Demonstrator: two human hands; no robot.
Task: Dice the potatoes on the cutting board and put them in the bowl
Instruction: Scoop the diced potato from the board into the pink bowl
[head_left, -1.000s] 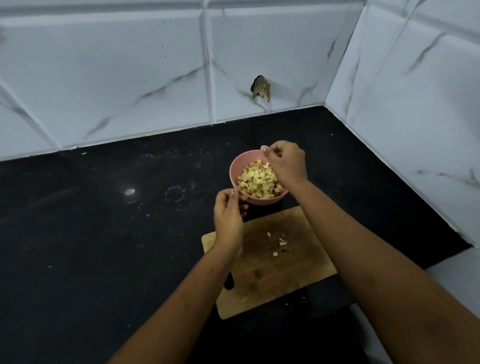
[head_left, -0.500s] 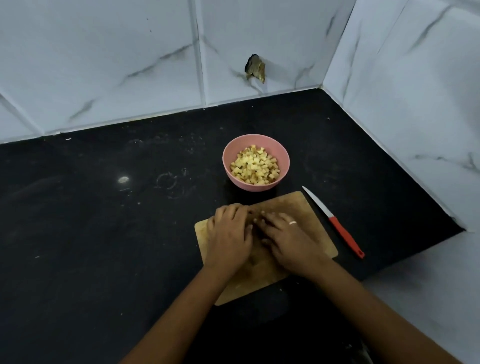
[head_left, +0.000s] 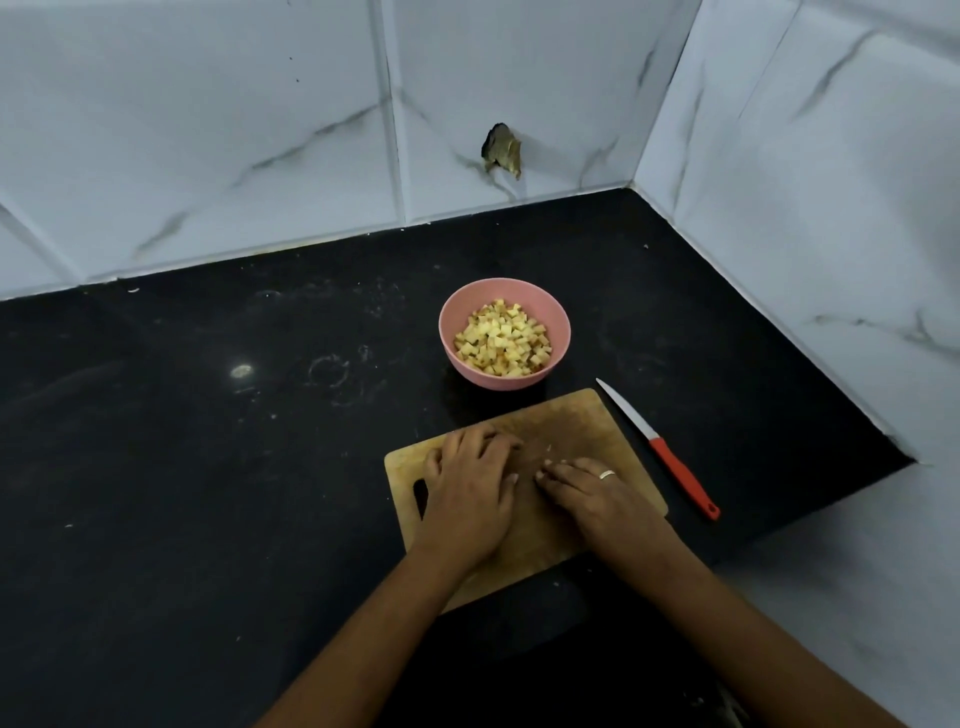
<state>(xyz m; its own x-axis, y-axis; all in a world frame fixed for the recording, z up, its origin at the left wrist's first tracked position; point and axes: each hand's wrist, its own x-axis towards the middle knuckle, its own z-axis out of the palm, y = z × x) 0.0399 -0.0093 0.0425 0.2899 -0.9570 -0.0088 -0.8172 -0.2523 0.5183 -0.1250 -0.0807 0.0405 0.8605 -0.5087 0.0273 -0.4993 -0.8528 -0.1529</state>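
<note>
Gathering the last scraps, by the look of it. Left hand (head_left: 470, 493) lies palm-down on the board (head_left: 587, 421), fingers loosely curved, gripping nothing I can see; likely a stop to rake against. Right hand (head_left: 592, 493) lies flat, fingers straight with tips on the board near the left hand, holding nothing. A few pale bits (head_left: 548, 448) lie on the board just far of the right fingertips. Dice (head_left: 501, 338) fill the bowl (head_left: 498, 382), which sits just far of the board, so the carry is short. Knife (head_left: 670, 462) is parked on the surface (head_left: 208, 467) right of the board, blade pointing far, apart from both hands. Judgement: dicing is done, only crumbs left to move.
</note>
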